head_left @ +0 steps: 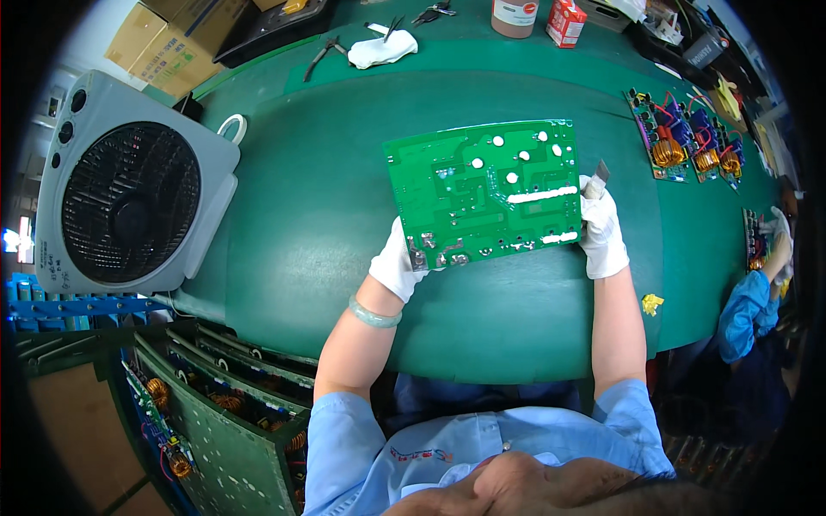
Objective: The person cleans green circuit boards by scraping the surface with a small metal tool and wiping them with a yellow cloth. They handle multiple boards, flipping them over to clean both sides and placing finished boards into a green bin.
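Note:
A large green circuit board (486, 193) is held up over the green table mat (327, 215), solder side toward me, with white patches and silvery joints on it. My left hand (397, 262), in a white glove, grips the board's lower left corner. My right hand (601, 232), also gloved, holds the board's right edge and has a small flat metal tool (599, 176) sticking up between its fingers. A pale green bangle (373, 315) circles my left wrist.
A grey box fan (129, 193) stands at the left. Racked circuit boards (224, 404) sit at lower left. Populated boards with copper coils (684, 138) lie at right, near another person's blue sleeve (744, 310). Pliers (325, 53), a white cloth (381, 50) and a jar (514, 15) lie at the back.

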Motion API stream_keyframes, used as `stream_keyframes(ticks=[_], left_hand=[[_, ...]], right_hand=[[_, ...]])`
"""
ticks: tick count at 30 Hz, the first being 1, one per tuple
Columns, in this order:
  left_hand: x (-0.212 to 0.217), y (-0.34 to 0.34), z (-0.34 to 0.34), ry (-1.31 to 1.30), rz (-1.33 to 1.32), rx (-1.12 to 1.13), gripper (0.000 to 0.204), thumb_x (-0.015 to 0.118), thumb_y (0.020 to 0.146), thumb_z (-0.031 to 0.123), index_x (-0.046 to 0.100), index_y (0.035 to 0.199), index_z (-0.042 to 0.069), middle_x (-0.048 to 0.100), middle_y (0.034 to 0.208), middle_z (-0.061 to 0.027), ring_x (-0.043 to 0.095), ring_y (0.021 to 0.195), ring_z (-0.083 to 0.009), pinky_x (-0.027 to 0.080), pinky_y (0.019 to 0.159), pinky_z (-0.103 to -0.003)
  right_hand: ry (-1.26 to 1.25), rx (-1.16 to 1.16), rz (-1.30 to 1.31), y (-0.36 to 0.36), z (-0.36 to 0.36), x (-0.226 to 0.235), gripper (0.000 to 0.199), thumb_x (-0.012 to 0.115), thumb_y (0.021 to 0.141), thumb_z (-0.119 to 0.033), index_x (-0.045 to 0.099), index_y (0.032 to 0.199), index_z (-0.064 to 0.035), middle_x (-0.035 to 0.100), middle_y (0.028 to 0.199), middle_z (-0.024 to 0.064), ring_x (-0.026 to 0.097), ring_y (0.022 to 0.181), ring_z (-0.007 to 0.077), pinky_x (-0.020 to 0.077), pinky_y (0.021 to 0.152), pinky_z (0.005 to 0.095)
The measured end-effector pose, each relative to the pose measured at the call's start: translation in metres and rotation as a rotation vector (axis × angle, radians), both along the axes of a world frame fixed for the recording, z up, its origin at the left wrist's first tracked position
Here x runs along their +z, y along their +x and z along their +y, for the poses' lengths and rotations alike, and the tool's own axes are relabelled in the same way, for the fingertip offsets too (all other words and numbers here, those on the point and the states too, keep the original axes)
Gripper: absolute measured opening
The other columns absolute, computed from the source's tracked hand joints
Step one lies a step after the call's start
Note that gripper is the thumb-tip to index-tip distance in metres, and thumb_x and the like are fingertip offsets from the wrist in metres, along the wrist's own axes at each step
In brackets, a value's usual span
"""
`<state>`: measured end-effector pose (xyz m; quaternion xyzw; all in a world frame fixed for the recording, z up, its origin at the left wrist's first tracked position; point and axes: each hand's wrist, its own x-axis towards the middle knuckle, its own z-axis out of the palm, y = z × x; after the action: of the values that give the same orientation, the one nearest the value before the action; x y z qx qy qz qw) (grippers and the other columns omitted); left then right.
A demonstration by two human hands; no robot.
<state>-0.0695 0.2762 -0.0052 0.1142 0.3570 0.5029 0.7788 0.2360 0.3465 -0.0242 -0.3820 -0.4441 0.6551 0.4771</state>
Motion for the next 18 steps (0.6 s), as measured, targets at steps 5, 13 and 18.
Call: stream_keyframes(ticks=[5, 13, 18], left_hand=[[-0.001, 0.005, 0.002, -0.045, -0.002, 0.040, 0.037, 0.044, 0.103, 0.031, 0.058, 0.123, 0.003, 0.067, 0.114, -0.0116, 0.070, 0.095, -0.0246, 0.062, 0.071, -0.040], [-0.002, 0.002, 0.000, 0.001, -0.045, 0.007, 0.039, 0.044, 0.103, 0.033, 0.056, 0.127, 0.006, 0.065, 0.117, -0.0121, 0.069, 0.095, -0.0265, 0.062, 0.071, -0.042], [-0.017, -0.007, 0.004, 0.043, -0.077, -0.121, 0.052, 0.036, 0.105, 0.046, 0.051, 0.138, 0.009, 0.058, 0.134, -0.0143, 0.063, 0.114, -0.0312, 0.058, 0.087, -0.048]], right_hand=[[-0.012, 0.018, 0.043, -0.001, 0.001, -0.001, 0.033, 0.079, 0.081, -0.028, 0.062, 0.101, -0.0075, 0.060, 0.070, -0.0023, 0.043, 0.046, 0.0024, 0.0280, 0.040, 0.0189], [-0.027, 0.017, 0.118, -0.005, -0.001, 0.001, 0.030, 0.080, 0.081, -0.020, 0.061, 0.099, -0.0076, 0.066, 0.079, 0.0012, 0.046, 0.048, 0.0029, 0.0275, 0.040, 0.0189], [-0.017, 0.068, 0.109, -0.002, -0.003, 0.006, 0.027, 0.080, 0.082, -0.020, 0.061, 0.096, -0.0076, 0.066, 0.078, 0.0005, 0.046, 0.049, 0.0027, 0.0267, 0.041, 0.0182]])
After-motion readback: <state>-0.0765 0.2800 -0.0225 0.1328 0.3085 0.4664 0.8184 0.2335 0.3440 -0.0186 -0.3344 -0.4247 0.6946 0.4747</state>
